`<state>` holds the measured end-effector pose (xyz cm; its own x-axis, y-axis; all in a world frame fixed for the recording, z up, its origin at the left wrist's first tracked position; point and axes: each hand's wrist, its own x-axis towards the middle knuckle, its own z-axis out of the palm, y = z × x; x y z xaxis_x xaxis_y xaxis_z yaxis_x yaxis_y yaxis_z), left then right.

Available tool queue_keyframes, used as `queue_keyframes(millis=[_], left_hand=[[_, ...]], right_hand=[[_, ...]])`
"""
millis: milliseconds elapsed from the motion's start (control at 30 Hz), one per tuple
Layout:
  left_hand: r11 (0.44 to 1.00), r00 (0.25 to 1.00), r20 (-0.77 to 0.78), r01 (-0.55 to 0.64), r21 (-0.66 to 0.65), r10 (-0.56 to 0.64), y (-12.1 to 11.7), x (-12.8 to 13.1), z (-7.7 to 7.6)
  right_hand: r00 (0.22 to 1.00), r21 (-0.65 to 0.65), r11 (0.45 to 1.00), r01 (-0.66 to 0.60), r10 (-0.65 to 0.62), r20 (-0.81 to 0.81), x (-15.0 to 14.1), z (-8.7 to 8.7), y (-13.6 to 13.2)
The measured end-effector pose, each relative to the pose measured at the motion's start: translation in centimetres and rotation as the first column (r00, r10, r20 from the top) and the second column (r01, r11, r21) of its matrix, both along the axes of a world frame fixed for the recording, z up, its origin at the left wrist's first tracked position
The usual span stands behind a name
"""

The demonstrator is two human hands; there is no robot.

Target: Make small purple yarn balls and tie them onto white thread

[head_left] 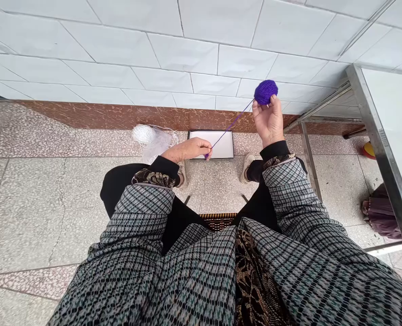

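Observation:
Raised at the right, my right hand grips a ball of purple yarn by its lower side, fingertips and thumb around it. A taut strand of purple yarn slants down from the ball to my left hand. The fingers of that hand are closed on the strand, and a small purple bit shows below them. What else lies inside the left fingers is hidden. Behind and below the left hand is a shallow white box with a dark rim, on the floor.
White yarn with a clear plastic bag lies on the floor at the left. A tiled wall rises in front. A metal-framed table stands at the right, with a dark purple cloth item beneath it.

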<state>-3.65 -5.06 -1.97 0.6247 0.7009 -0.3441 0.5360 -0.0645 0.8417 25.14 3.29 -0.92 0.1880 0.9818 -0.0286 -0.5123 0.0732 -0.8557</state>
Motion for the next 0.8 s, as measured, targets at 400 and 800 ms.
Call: queue_keyframes(millis=[400, 800], left_hand=[[1.0, 0.973, -0.231, -0.004, 0.007, 0.005, -0.7, -2.5, -1.9], [0.973, 0.887, -0.4, -0.205, 0.107, 0.231, -0.6, -4.7, -6.6]], right_hand=[[0.952, -0.123, 0.945, 0.301, -0.307, -0.024, 3.6, -2.2, 2.1], [0.997, -0.835, 0.55, -0.01, 0.073, 0.036, -4.2, -13.9, -4.6]])
